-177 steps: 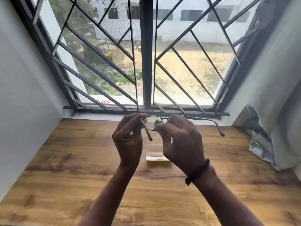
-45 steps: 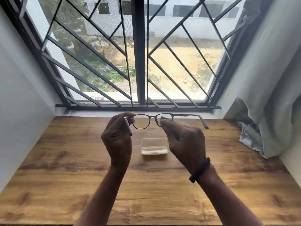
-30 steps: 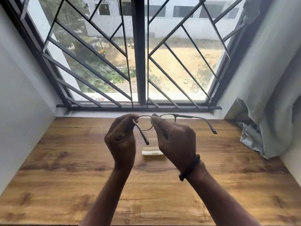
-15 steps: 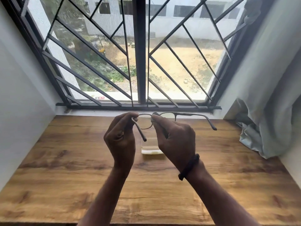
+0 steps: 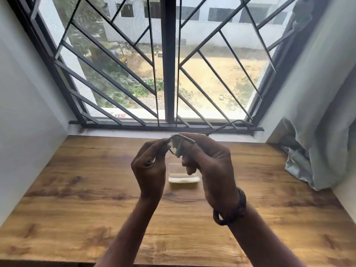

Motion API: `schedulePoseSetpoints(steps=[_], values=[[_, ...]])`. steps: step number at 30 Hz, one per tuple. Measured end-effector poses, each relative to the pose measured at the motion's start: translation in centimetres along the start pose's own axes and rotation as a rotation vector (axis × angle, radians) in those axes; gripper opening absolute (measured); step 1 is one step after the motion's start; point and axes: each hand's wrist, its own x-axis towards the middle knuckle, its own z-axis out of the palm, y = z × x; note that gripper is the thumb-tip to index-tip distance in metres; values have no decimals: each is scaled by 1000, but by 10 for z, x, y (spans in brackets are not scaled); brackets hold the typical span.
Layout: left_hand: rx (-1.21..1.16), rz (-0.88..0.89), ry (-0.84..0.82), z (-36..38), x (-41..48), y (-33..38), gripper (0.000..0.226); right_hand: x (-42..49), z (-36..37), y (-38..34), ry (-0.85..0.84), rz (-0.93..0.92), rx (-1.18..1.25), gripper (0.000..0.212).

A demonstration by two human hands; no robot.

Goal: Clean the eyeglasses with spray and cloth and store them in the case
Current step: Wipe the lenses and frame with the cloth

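Now, eyeglasses [image 5: 180, 146]: held in the air above the far middle of the desk, pinched between both hands; the frame is blurred, one temple arm stretches up and to the right toward the window sill.
Cloth [image 5: 176, 149]: a small pale-green piece shows at the lens, under the right fingertips; its full extent cannot be told.
Right hand [image 5: 210, 170]: fingers curled closed, thumb and forefinger pressing the cloth against the lens from the right; a dark band circles the wrist.
Left hand [image 5: 152, 168]: closed in a pinch on the left end of the frame, knuckles toward the camera.
Case [image 5: 183, 174]: clear and shallow, lying on the desk directly beneath the hands and apart from them, partly hidden by the right hand; whether its lid is open cannot be told.
Desk [image 5: 77, 189]: wood grain, bare to the left, right and near side of the case.
Far edge: the desk meets a white sill under a barred window [image 5: 169, 64].
Left edge: a plain white wall [image 5: 23, 122] runs along the desk.
Right edge: a grey curtain [image 5: 317, 151] bunches onto the far right corner of the desk, well apart from the hands.
Near edge: both forearms cross it toward the middle.
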Motion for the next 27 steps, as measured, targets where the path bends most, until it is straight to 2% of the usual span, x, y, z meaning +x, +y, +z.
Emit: schedulePoseSetpoints(steps=[4, 7, 9, 13, 15, 22, 27], values=[[-4, -63, 7, 4, -6, 1, 19, 4, 10, 9, -33, 111, 17, 22], [-32, -102, 3, 6, -7, 5, 26, 7, 13, 17, -46, 114, -46, 25], [-70, -128, 14, 5, -6, 6, 31, 8, 11, 23, -44, 17, -233, 28], [-18, -77, 18, 2, -8, 9, 16, 12, 3, 34, 21, -250, -859, 33], [25, -44, 14, 1, -8, 11, 14, 14, 3, 33, 70, -318, -994, 31], [259, 49, -53, 2, -6, 15, 10, 21, 1, 39, 139, -357, -811, 20], [319, 115, -111, 5, -2, 17, 14, 25, -5, 37, 175, -155, -391, 9]])
